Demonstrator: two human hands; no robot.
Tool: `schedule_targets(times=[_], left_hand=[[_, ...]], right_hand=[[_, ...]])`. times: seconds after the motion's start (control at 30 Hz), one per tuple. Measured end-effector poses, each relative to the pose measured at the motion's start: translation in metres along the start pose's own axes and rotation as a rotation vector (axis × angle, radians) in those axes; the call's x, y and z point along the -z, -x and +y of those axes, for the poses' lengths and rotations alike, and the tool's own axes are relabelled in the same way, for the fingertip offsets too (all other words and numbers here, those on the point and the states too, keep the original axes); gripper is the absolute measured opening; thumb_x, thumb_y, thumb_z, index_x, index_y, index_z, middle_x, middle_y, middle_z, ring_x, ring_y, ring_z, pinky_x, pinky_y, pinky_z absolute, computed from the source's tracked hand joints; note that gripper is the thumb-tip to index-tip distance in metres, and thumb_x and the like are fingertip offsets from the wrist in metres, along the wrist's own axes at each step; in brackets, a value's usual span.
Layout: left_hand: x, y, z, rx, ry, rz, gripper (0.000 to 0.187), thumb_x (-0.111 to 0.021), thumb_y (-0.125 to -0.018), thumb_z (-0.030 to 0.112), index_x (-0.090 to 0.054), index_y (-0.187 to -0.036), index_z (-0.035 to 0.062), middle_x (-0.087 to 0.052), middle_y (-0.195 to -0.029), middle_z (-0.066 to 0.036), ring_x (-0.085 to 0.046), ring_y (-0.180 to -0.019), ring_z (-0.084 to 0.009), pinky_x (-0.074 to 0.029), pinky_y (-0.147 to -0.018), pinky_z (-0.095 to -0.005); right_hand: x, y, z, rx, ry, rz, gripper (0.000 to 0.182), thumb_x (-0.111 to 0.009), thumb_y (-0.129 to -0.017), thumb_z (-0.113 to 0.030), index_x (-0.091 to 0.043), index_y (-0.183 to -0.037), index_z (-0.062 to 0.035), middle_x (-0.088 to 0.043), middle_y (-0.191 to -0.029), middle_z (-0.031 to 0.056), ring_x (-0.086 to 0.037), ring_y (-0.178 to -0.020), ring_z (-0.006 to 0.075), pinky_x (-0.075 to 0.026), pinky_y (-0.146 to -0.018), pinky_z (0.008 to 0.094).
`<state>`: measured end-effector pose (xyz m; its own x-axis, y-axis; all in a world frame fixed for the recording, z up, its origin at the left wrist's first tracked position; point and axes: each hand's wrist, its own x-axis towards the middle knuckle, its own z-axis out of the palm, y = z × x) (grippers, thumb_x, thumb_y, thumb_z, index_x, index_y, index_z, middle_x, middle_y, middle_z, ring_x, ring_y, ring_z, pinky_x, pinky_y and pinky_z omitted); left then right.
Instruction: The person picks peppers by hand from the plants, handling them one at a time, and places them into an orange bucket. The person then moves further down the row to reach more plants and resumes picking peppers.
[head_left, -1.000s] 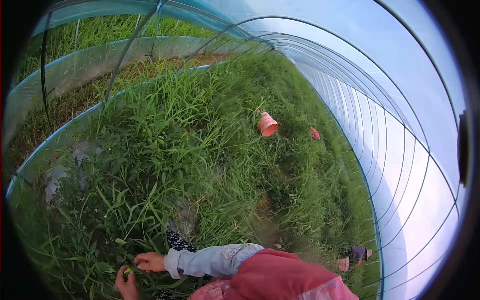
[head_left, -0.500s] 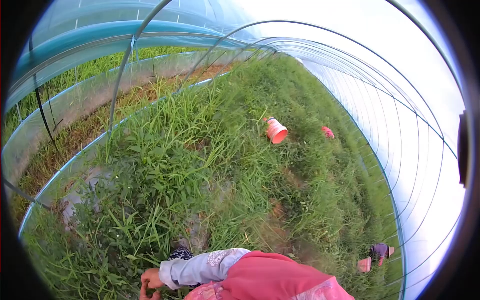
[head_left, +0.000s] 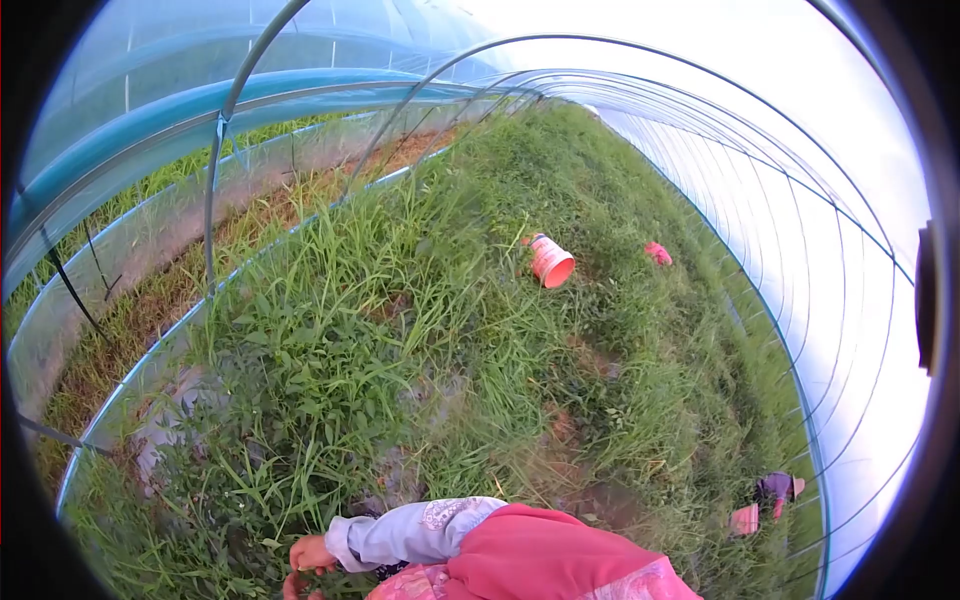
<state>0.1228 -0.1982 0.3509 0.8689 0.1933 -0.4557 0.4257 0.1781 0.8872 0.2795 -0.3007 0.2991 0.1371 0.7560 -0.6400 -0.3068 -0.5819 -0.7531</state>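
Held right hand (head_left: 312,552) close to left hand (head_left: 293,586), just beside leafy plants (head_left: 225,545) at the near edge of the overgrown ground (head_left: 562,462). Could not tell the state of the fingers (head_left: 298,558), open or gripping. Probably risked tearing leaves by pulling blindly through tangled grass (head_left: 285,482).

Clearance around hands: tight. Right hand (head_left: 313,553) and left hand (head_left: 298,588) sit close together low in view; lower edge of frame cuts off the left, so room beneath cannot be judged. Leafy plants and grass (head_left: 262,482) crowd the far and outer sides; blades would brush any sideways pass. Sleeve (head_left: 405,538) blocks approach from the right. Open air above foliage: best passage, over the tops. Bare soil (head_left: 560,450) gives a low gap between growth. Farther obstacles: tipped bucket (head_left: 552,265) amid greenery, well apart; hoop pole (head_left: 209,200) at left.
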Motion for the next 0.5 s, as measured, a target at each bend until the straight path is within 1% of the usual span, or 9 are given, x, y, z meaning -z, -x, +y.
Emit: schedule_targets(times=[0.07, 0.13, 0.17, 0.23, 0.27, 0.33, 0.4, 0.47, 0.5], left_hand=[[0.0, -0.004, 0.007, 0.001, -0.03, 0.028, 0.045, -0.055, -0.086, 0.004, -0.042, -0.129, 0.0019, -0.054, -0.119, -0.013, -0.054, -0.105, -0.0222, -0.046, -0.085, -0.0325], [0.005, -0.01, -0.003, 0.008, -0.035, 0.084, 0.038, -0.053, -0.087, 0.006, -0.046, -0.125, 0.002, -0.056, -0.113, -0.011, -0.056, -0.096, -0.0187, -0.047, -0.079, -0.0304], [0.005, -0.012, -0.001, 0.005, -0.039, 0.088, 0.038, -0.053, -0.087, 0.006, -0.046, -0.125, 0.002, -0.056, -0.113, -0.011, -0.056, -0.096, -0.0187, -0.047, -0.079, -0.0304], [0.004, -0.015, 0.004, 0.006, 0.007, 0.146, 0.031, -0.054, -0.088, 0.007, -0.05, -0.118, 0.0023, -0.058, -0.105, -0.009, -0.056, -0.086, -0.0152, -0.046, -0.073, -0.0276], [0.0, -0.013, 0.017, 0.001, -0.002, 0.146, 0.031, -0.054, -0.088, 0.007, -0.05, -0.118, 0.0023, -0.058, -0.105, -0.009, -0.056, -0.086, -0.0152, -0.046, -0.073, -0.0276], [-0.008, -0.009, 0.05, 0.056, 0.161, 0.104, 0.027, -0.054, -0.088, 0.008, -0.054, -0.114, 0.0031, -0.059, -0.103, -0.008, -0.056, -0.082, -0.0138, -0.045, -0.069, -0.0263], [-0.008, -0.011, 0.057, 0.045, 0.209, 0.071, 0.025, -0.053, -0.088, 0.008, -0.055, -0.112, 0.0028, -0.06, -0.103, -0.009, -0.056, -0.087, -0.0158, -0.046, -0.074, -0.0275], [-0.014, -0.009, 0.068, 0.004, 0.242, 0.029, 0.026, -0.052, -0.089, 0.008, -0.054, -0.114, 0.0015, -0.06, -0.105, -0.01, -0.056, -0.092, -0.0178, -0.045, -0.08, -0.0289], [-0.014, -0.009, 0.067, 0.007, 0.259, 0.011, 0.028, -0.052, -0.089, 0.007, -0.053, -0.116, 0.0009, -0.059, -0.108, -0.011, -0.055, -0.098, -0.0195, -0.045, -0.084, -0.0301]], right_hand=[[0.006, 0.005, -0.004, -0.034, -0.12, -0.026, 0.029, -0.052, -0.075, -0.019, -0.057, -0.101, -0.0063, -0.062, -0.079, 0.0061, -0.057, -0.053, 0.0149, -0.045, -0.041, 0.0288], [0.011, 0.013, -0.008, -0.025, -0.103, -0.052, 0.033, -0.054, -0.075, -0.02, -0.057, -0.105, -0.0062, -0.061, -0.077, 0.0048, -0.058, -0.056, 0.0142, -0.045, -0.043, 0.0283], [0.013, 0.017, -0.007, -0.007, -0.088, -0.108, 0.036, -0.055, -0.075, -0.019, -0.056, -0.108, -0.0062, -0.061, -0.077, 0.0044, -0.057, -0.057, 0.0136, -0.044, -0.044, 0.0283], [0.016, 0.019, -0.003, -0.002, -0.135, -0.235, 0.043, -0.058, -0.073, -0.015, -0.055, -0.116, -0.0078, -0.061, -0.075, 0.0037, -0.055, -0.058, 0.0127, -0.044, -0.047, 0.0284], [0.017, 0.024, -0.007, 0.007, -0.135, -0.235, 0.043, -0.058, -0.073, -0.015, -0.055, -0.116, -0.0078, -0.061, -0.075, 0.0037, -0.055, -0.058, 0.0127, -0.044, -0.047, 0.0284], [0.016, 0.038, -0.02, -0.036, -0.194, -0.351, 0.043, -0.058, -0.073, -0.014, -0.056, -0.116, -0.0096, -0.061, -0.074, 0.0033, -0.054, -0.056, 0.0129, -0.043, -0.047, 0.0279], [0.016, 0.046, -0.026, -0.016, -0.19, -0.336, 0.04, -0.058, -0.074, -0.013, -0.057, -0.113, -0.0105, -0.06, -0.073, 0.0026, -0.053, -0.055, 0.0127, -0.043, -0.047, 0.0274], [0.019, 0.043, -0.02, -0.02, -0.187, -0.347, 0.029, -0.058, -0.074, -0.014, -0.062, -0.102, -0.0086, -0.058, -0.07, 0.0017, -0.052, -0.053, 0.0119, -0.043, -0.046, 0.0275], [0.018, 0.042, -0.019, 0.0, -0.166, -0.325, 0.018, -0.059, -0.074, -0.015, -0.064, -0.089, -0.0067, -0.056, -0.065, 0.001, -0.05, -0.05, 0.0113, -0.042, -0.044, 0.0273]])
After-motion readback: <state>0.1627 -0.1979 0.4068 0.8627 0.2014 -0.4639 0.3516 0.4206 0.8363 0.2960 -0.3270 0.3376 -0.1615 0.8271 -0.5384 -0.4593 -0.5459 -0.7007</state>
